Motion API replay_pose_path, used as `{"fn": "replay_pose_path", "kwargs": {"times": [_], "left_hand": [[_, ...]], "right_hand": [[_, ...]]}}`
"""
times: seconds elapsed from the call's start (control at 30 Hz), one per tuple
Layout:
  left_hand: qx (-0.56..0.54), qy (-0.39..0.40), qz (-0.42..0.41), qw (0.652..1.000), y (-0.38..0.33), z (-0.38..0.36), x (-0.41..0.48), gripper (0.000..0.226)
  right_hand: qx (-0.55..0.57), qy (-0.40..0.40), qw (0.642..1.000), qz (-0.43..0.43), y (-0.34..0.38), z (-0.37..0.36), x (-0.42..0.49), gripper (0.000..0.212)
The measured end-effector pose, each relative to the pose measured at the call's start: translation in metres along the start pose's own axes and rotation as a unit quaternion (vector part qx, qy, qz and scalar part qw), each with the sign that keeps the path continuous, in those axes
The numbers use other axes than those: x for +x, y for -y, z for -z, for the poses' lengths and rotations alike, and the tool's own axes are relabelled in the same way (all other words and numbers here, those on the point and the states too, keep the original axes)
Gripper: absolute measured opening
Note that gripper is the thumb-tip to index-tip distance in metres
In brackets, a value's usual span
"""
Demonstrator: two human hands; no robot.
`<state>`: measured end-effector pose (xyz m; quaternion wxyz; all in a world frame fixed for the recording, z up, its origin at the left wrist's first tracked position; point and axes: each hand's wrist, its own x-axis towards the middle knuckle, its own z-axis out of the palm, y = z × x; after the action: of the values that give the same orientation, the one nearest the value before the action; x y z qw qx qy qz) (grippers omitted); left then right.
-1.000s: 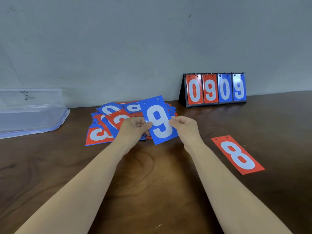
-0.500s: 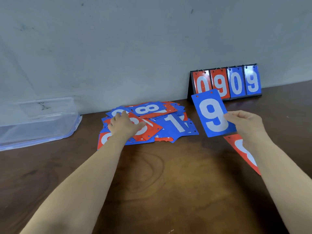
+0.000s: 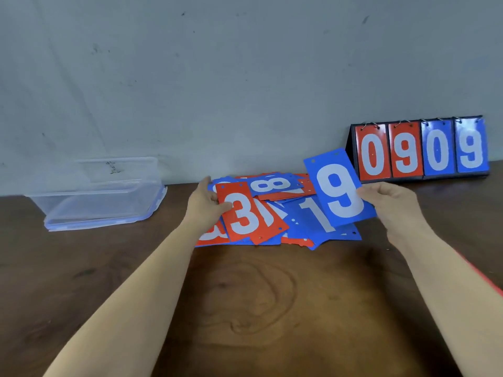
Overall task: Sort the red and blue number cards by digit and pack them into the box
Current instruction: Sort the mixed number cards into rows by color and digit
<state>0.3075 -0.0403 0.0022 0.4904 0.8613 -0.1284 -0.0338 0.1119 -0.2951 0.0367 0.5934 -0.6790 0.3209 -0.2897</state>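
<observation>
A loose heap of red and blue number cards [image 3: 296,221] lies on the wooden table near the wall. My left hand [image 3: 206,202] pinches a red 3 card [image 3: 242,213] by its left edge, lifted off the heap. My right hand [image 3: 392,205] grips a blue 9 card [image 3: 339,190] by its right edge and holds it upright above the heap's right side. A blue 8 [image 3: 272,184] and a blue 1 [image 3: 315,219] show on top of the heap. The clear plastic box [image 3: 103,197] stands at the left by the wall.
A black flip scoreboard [image 3: 422,151] reading 0909 stands against the wall at the right. A sliver of a red card [image 3: 487,281] shows at the right edge behind my right forearm. Bare dark wood [image 3: 258,295] spreads in front of the heap.
My left hand has lifted a red 3 card out of the heap. My right hand keeps hold of the blue 9. The view has shifted, so the red 8 card is mostly out of sight.
</observation>
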Motion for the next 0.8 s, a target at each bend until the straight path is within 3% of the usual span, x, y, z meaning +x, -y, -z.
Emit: {"fn": "replay_pose_path", "kwargs": {"times": [0.2,0.47,0.8], "left_hand": [[-0.17,0.011,0.018,0.985,-0.013,0.014,-0.021,0.014],[-0.199,0.102,0.02,0.974,-0.026,-0.005,-0.052,0.023],[-0.22,0.172,0.024,0.96,-0.052,-0.054,-0.114,0.022]], "right_hand": [[0.009,0.013,1.0,0.012,0.006,-0.011,-0.005,0.006],[0.029,-0.008,1.0,0.006,0.005,0.009,-0.04,0.006],[0.019,-0.111,0.993,-0.036,-0.024,0.108,-0.108,0.015]]}}
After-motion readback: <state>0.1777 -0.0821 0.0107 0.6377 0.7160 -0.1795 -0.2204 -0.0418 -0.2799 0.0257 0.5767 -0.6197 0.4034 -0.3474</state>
